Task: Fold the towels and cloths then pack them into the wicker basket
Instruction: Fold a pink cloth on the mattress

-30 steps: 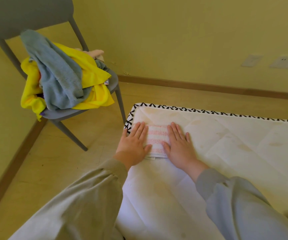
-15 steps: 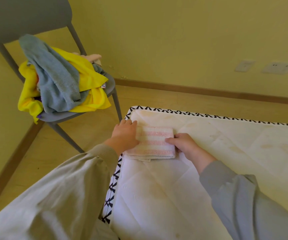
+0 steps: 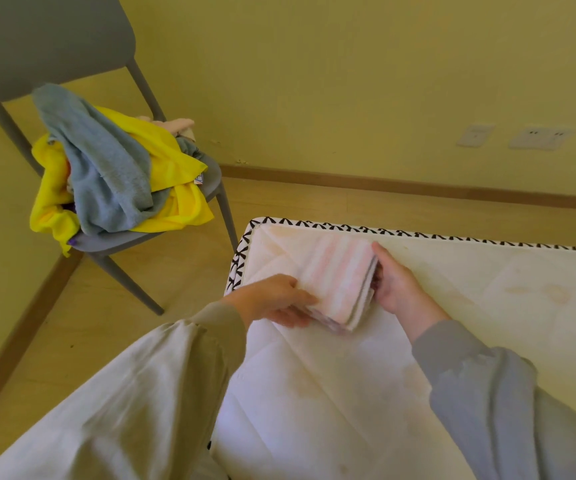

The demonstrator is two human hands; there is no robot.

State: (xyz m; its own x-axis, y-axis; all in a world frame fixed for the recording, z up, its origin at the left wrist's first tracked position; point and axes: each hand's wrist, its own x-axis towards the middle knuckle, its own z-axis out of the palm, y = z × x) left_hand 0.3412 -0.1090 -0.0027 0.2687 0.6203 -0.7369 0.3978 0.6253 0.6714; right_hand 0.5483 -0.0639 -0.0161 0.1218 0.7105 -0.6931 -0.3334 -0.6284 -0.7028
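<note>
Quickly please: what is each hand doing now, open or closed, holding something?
Left hand: closed, gripping the folded pink-striped towel.
Right hand: closed, holding the same towel.

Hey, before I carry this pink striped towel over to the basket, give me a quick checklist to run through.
1. Pink striped towel folded into a compact stack: ok.
2. Left hand grips its near edge: ok.
3. Right hand grips the opposite edge: ok.
4. Towel held clear of the mattress: ok, it looks so.
5. Wicker basket's place and free room: cannot tell, it is out of view.
6. Grey towel and yellow cloth on the chair folded: not ok, heaped loose.
</note>
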